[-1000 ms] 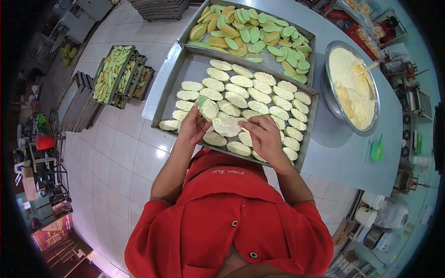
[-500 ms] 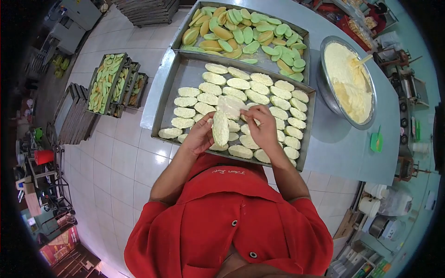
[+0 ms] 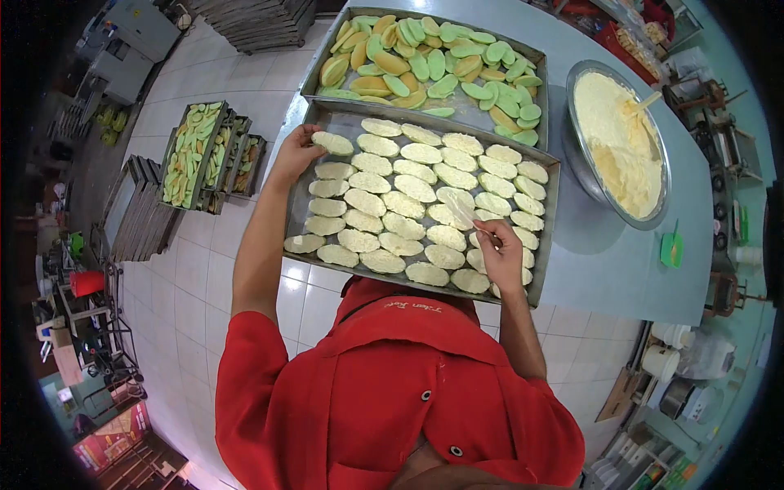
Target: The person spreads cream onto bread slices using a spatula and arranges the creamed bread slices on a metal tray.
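My left hand (image 3: 297,152) pinches the end of a cream-coated oval piece (image 3: 333,144) at the upper left corner of the near tray (image 3: 545,237). Rows of similar coated pieces (image 3: 415,188) lie in that tray. Over its right part, my right hand (image 3: 500,250) grips a pale, thin, translucent scraper (image 3: 459,209) between thumb and fingers. The far tray (image 3: 541,98) behind holds a pile of uncoated green and orange-brown pieces (image 3: 437,64).
A large metal bowl (image 3: 575,135) of pale cream stands right of the trays on the table (image 3: 621,278), with a green scoop (image 3: 671,250) nearby. At left, stacked trays of green pieces (image 3: 189,155) and dark racks (image 3: 145,214) stand on the tiled floor.
My left hand has moved up and left with the coated piece, from the tray's near middle to its upper left corner. My right hand has shifted right and down, still holding the scraper.
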The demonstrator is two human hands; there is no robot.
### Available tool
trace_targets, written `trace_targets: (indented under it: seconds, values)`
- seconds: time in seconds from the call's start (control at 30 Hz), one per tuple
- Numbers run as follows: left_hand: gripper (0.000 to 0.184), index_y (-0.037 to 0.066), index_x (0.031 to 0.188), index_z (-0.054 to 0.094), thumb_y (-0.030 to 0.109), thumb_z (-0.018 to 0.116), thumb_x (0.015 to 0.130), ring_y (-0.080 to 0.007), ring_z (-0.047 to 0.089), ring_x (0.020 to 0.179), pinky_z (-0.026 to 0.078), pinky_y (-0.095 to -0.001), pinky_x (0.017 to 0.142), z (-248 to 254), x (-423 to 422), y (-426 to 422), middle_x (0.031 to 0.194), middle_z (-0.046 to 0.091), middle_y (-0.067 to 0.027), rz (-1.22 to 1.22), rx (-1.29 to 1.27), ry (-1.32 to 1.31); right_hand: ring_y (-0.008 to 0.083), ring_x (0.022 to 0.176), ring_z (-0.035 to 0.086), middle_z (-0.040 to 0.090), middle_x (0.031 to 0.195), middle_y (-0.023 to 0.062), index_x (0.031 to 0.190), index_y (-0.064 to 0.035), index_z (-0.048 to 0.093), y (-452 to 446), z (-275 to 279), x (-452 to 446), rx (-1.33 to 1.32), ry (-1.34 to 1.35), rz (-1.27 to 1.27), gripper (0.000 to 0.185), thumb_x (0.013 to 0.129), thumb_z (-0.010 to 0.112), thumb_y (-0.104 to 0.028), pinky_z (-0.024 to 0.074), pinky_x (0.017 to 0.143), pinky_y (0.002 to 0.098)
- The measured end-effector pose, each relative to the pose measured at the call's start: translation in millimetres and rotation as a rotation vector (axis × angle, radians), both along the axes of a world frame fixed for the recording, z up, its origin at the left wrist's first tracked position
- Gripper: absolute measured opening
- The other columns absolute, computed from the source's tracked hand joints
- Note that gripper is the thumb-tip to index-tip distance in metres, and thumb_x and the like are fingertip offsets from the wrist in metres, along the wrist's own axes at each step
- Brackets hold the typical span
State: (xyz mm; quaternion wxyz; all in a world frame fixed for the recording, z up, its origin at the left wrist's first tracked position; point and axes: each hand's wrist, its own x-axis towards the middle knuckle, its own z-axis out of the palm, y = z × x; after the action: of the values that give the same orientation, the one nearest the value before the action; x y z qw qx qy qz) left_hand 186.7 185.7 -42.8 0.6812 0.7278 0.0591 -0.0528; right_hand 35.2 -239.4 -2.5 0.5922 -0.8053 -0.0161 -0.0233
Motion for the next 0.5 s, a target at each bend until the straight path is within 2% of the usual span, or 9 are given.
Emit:
trace_targets:
  seconds: [0.03,0.1,0.13,0.2,0.23,0.3,0.43,0.5]
  values:
    - [0.041,0.003,0.116,0.056,-0.002,0.067,0.077,-0.0139,0.061,0.089,0.052,-0.0286,0.077,-2.4,2.0,-0.4,0.104,0.063,-0.0048,-0.008,0.001,0.002,0.0141,0.083,0.06,0.064,0.095,0.0076,0.1,-0.0012,0.068,-3.2,-0.5,-0.6,0.001,0.002,-0.008,0.017,0.086,0.06,0.003,0.0471,0.071,0.0243]
    - [0.04,0.001,0.112,0.058,0.001,0.07,0.074,-0.017,0.063,0.087,0.051,-0.0299,0.079,-6.6,5.4,-3.5,0.099,0.065,-0.0073,0.005,0.317,0.052,0.0125,0.081,0.059,0.063,0.095,0.0072,0.101,-0.0012,0.068,-10.6,-1.3,-2.6,-0.003,0.014,-0.011,0.017,0.086,0.06,0.003,0.0458,0.069,0.0229]
    - [0.04,0.001,0.112,0.058,0.001,0.07,0.074,-0.017,0.063,0.087,0.051,-0.0299,0.079,-13.4,7.4,-0.8,0.099,0.065,-0.0073,-0.004,0.318,0.054,0.0125,0.081,0.059,0.063,0.095,0.0072,0.101,-0.0012,0.068,-13.4,-1.1,-3.7,-0.002,0.018,-0.02,0.017,0.086,0.06,0.003,0.0458,0.069,0.0229]
    - [0.039,-0.001,0.107,0.061,0.006,0.071,0.071,-0.0276,0.065,0.086,0.052,-0.035,0.082,-22.8,10.0,0.6,0.095,0.067,-0.0144,-0.022,0.65,-0.015,0.0115,0.082,0.058,0.062,0.094,0.0067,0.102,-0.0014,0.068,-19.0,0.1,-5.2,0.01,0.014,-0.041,0.018,0.087,0.06,0.003,0.0455,0.07,0.0226]
    - [0.039,-0.001,0.107,0.061,0.006,0.071,0.071,-0.0276,0.065,0.086,0.052,-0.035,0.082,-21.5,9.7,-2.3,0.095,0.067,-0.0144,-0.028,0.651,-0.013,0.0115,0.082,0.058,0.062,0.094,0.0067,0.102,-0.0014,0.068,-22.5,-1.8,-6.0,0.012,0.018,-0.046,0.018,0.087,0.06,0.003,0.0455,0.07,0.0226]
    - [0.035,-0.002,0.103,0.064,0.008,0.069,0.069,-0.0376,0.063,0.09,0.051,-0.0409,0.083,-15.7,5.8,-8.3,0.095,0.066,-0.0202,-0.034,0.948,-0.102,0.0114,0.083,0.058,0.062,0.094,0.0063,0.103,-0.0012,0.068,-30.6,-6.2,-6.8,0.016,-0.001,-0.058,0.019,0.087,0.059,0.003,0.0451,0.071,0.022]
    - [0.033,-0.001,0.102,0.066,0.007,0.066,0.07,-0.0402,0.062,0.091,0.051,-0.0441,0.083,-18.9,4.4,-13.8,0.095,0.066,-0.0217,-0.048,1.099,-0.103,0.0115,0.084,0.058,0.062,0.095,0.0061,0.103,-0.0008,0.068,-45.3,-0.8,-8.8,0.029,0.04,-0.089,0.019,0.087,0.059,0.004,0.0449,0.072,0.0219]
    - [0.031,-0.001,0.1,0.066,0.007,0.066,0.07,-0.0393,0.062,0.091,0.051,-0.044,0.082,-17.1,3.7,-13.4,0.093,0.066,-0.0208,-0.092,1.119,-0.051,0.0123,0.097,0.058,0.061,0.104,0.0068,0.101,0.0018,0.063,-54.4,3.6,-9.4,-0.044,0.029,-0.079,0.013,0.089,0.057,0.005,0.0461,0.083,0.0224]
